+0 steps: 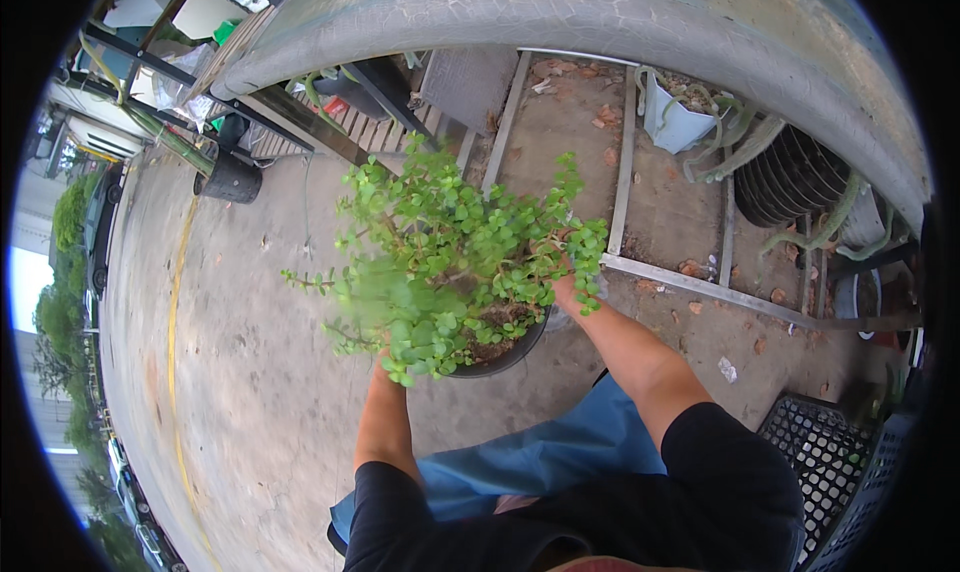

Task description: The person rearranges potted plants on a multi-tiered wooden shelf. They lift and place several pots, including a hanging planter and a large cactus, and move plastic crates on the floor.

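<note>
A bushy potted succulent with small round green leaves [450, 234] fills the middle of the view. Its dark round pot [517, 353] shows at the lower right edge of the foliage, with brown soil inside. My left hand [385, 347] reaches into the leaves at the plant's left side and is mostly hidden by them. On the right side, my right hand [561, 272] is among the stems, partly covered by leaves. Whether either hand grips the pot or stems cannot be seen. Some leaves at the left are blurred.
A table with a grey covered edge [525, 16] arches across the top. Under it are a metal frame [675, 278], a white pot [671, 118] and a black ribbed pot [791, 174] with trailing cacti. A black plastic crate [817, 437] stands lower right; another dark pot [231, 176] is upper left.
</note>
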`<state>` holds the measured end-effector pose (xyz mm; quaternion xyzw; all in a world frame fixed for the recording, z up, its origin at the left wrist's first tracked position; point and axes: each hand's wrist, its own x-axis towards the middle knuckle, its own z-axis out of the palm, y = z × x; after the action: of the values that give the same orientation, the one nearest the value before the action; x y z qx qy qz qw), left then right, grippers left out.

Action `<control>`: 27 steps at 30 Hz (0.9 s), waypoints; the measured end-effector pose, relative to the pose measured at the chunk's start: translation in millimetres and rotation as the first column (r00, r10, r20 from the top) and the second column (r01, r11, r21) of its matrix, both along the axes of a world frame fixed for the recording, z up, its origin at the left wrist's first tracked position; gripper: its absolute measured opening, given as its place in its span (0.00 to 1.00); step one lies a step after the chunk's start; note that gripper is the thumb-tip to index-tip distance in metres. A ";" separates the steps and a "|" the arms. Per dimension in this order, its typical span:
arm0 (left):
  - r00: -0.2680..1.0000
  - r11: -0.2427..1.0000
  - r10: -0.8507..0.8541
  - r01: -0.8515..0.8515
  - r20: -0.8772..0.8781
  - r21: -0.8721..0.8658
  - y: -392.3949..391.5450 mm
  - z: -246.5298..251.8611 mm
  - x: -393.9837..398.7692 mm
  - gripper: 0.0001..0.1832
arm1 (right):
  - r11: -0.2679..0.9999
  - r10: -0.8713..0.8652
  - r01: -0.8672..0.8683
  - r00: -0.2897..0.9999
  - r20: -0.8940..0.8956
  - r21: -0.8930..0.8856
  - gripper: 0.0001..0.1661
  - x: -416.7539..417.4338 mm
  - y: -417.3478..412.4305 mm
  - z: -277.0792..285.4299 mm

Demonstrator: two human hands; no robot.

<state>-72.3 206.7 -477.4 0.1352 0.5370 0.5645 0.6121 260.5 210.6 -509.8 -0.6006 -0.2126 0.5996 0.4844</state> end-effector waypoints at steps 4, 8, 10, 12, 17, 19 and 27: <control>1.000 1.000 0.019 -0.019 -0.004 -0.008 -14.0 -2.6 2.8 0.18 | 0.999 -0.001 0.000 0.999 0.048 0.035 0.20 7.9 -10.5 13.5; 1.000 0.999 0.028 -0.028 -0.005 -0.018 -27.2 -1.6 4.2 0.18 | 0.995 0.000 -0.010 0.995 0.102 0.095 0.20 22.4 -20.8 41.3; 0.999 0.999 0.043 -0.043 -0.014 -0.022 -35.1 2.1 2.8 0.18 | 0.995 -0.017 0.007 0.995 0.096 0.104 0.20 28.3 -20.3 58.6; 0.998 0.998 0.054 -0.055 -0.021 -0.023 -36.8 6.9 5.9 0.19 | 0.996 -0.066 0.065 0.998 0.021 0.065 0.19 29.7 -16.9 70.3; 0.998 0.999 0.049 -0.050 -0.045 -0.019 -5.1 20.1 38.3 0.19 | 0.984 -0.097 0.088 0.994 0.051 0.155 0.21 37.5 0.2 16.1; 0.999 0.999 0.024 -0.025 -0.043 -0.030 20.0 28.8 60.7 0.20 | 0.960 -0.177 0.197 0.978 -0.114 0.200 0.21 45.1 5.7 41.3; 0.998 0.998 0.002 -0.006 -0.059 -0.060 59.0 48.6 104.6 0.21 | 0.897 -0.324 0.336 0.942 -0.089 0.289 0.17 92.7 16.9 64.9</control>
<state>32.3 265.7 -428.8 0.1322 0.5717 0.5451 0.5988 353.2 227.5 -444.9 -0.5355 -0.1868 0.4813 0.6683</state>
